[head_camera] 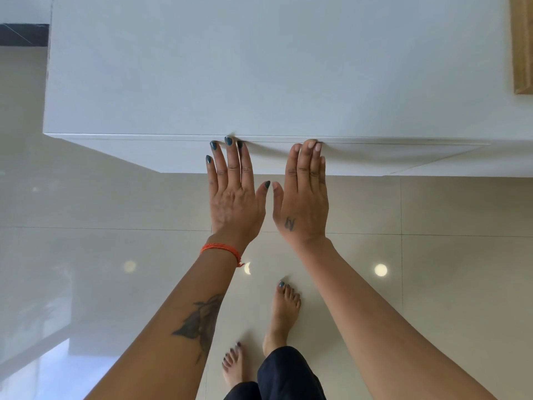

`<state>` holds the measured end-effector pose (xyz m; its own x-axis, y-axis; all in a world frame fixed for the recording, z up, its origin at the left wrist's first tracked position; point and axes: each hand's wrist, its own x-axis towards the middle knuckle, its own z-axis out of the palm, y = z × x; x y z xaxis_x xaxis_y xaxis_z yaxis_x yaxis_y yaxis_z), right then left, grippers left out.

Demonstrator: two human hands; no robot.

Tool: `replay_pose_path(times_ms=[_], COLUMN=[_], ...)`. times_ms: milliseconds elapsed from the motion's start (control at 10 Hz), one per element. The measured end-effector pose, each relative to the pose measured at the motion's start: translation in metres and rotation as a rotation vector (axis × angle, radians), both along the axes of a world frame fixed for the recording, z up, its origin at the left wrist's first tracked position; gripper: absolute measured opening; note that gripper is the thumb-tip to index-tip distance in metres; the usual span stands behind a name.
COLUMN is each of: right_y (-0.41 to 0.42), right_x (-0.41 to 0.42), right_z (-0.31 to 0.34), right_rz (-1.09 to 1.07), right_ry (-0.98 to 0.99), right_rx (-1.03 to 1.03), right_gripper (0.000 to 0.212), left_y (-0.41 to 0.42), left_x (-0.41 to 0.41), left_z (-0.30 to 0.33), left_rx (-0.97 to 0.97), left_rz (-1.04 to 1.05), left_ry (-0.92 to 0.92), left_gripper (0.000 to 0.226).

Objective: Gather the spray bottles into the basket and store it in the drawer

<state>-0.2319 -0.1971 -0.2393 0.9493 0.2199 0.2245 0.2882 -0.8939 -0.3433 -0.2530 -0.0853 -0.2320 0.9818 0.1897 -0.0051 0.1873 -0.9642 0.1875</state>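
Observation:
A white cabinet (259, 67) fills the upper part of the head view. Its white drawer front (144, 154) sits flush under the top edge. My left hand (235, 194) lies flat with fingers spread, its fingertips on the upper edge of the drawer front. Beside it, my right hand (302, 197) is flat too, fingers together, fingertips on the same edge. Neither hand holds anything. No spray bottles and no basket are in view.
Glossy beige floor tiles (432, 255) lie below the cabinet, with my bare feet (281, 313) standing on them. A wooden frame edge (523, 44) shows at the top right. A dark strip (23, 34) runs at the upper left.

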Motion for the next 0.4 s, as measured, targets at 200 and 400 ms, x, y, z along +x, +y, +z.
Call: replay_pose_path(times_ms=[200,400], right_y=[0.000,0.005], right_x=[-0.005,-0.021], right_z=[0.010,0.053], right_rz=[-0.010,-0.026], right_ry=[0.046,0.087], right_rx=[-0.021,0.025], right_gripper=[0.062,0.063], left_y=[-0.009,-0.009], left_x=[-0.002,-0.023], left_z=[0.009,0.051], left_rx=[-0.028,-0.039], left_rz=[0.038,-0.033], left_ry=[0.052,0.040], left_gripper=[0.069,0.063])
